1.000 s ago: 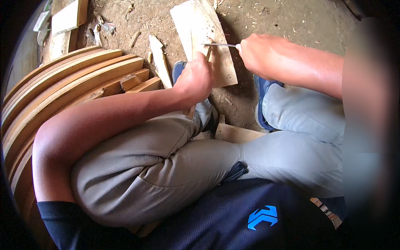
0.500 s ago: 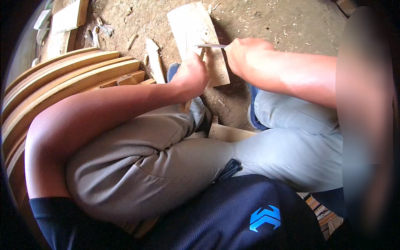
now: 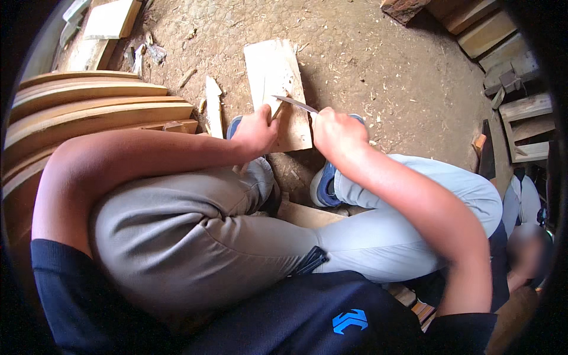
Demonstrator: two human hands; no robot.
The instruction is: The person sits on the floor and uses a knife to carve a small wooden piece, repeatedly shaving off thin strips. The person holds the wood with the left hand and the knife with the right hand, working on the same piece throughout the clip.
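My right hand (image 3: 339,131) is closed round the handle of a knife (image 3: 297,104), whose blade points left and slightly away from me. My left hand (image 3: 258,131) grips a small wooden stick (image 3: 277,110), its upper end sticking out close to the blade. Whether blade and stick touch is hard to tell. Beneath both hands a pale wooden board (image 3: 270,66) lies on the ground between my feet, with shavings on it. My fingers hide the stick's lower part and the knife handle.
Long curved-looking timber planks (image 3: 100,112) are stacked on my left. A pale split piece of wood (image 3: 213,106) lies beside the board. Shavings litter the dirt floor (image 3: 402,89). Wooden frames (image 3: 526,127) stand at the right, with another person (image 3: 526,248) behind.
The view has shifted, bringing the right side into sight. My right forearm has swung nearer my body, with the elbow lower. Both hands keep their hold on knife and stick.
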